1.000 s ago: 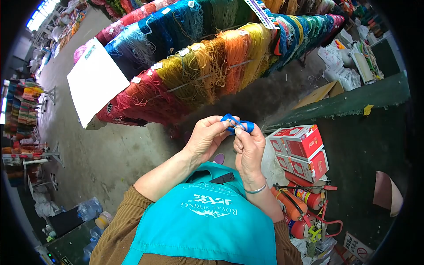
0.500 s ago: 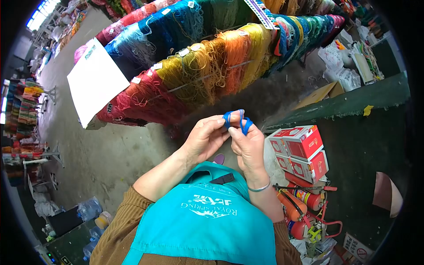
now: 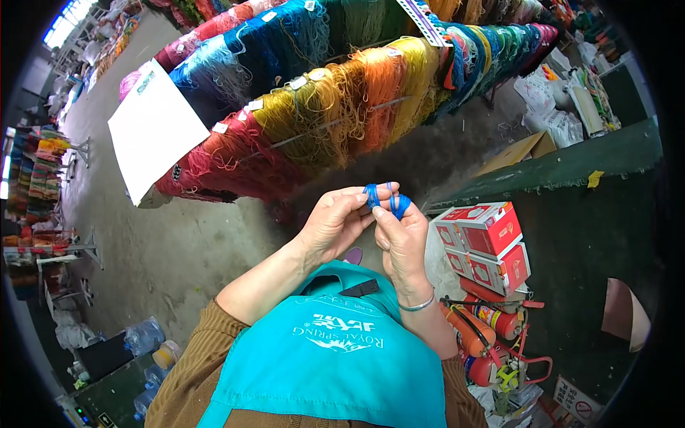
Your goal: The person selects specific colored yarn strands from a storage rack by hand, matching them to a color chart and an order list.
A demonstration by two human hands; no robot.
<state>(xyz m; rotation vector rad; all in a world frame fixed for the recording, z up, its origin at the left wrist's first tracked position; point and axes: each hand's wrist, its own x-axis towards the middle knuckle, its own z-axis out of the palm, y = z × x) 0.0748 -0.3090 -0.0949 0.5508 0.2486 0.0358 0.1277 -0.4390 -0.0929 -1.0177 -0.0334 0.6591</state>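
in the head view, the blue thread [image 3: 372, 196] spans from left hand [image 3: 335, 221] to right hand [image 3: 402, 246], its long axis running left to right, each grip pinching a looped bunch. it hangs above the grey floor [image 3: 200, 246]; coloured skeins [image 3: 321, 114] drape ahead, with red boxes [image 3: 492, 246] and fire extinguishers [image 3: 471, 329] rightward.

Head camera: you wear it, looking forward and down | close below: your turquoise cloth apron [image 3: 332, 367] | centre: your bare left hand [image 3: 334, 220] and bare right hand [image 3: 403, 246] | farther, top: multicoloured hanging thread skeins [image 3: 335, 107]
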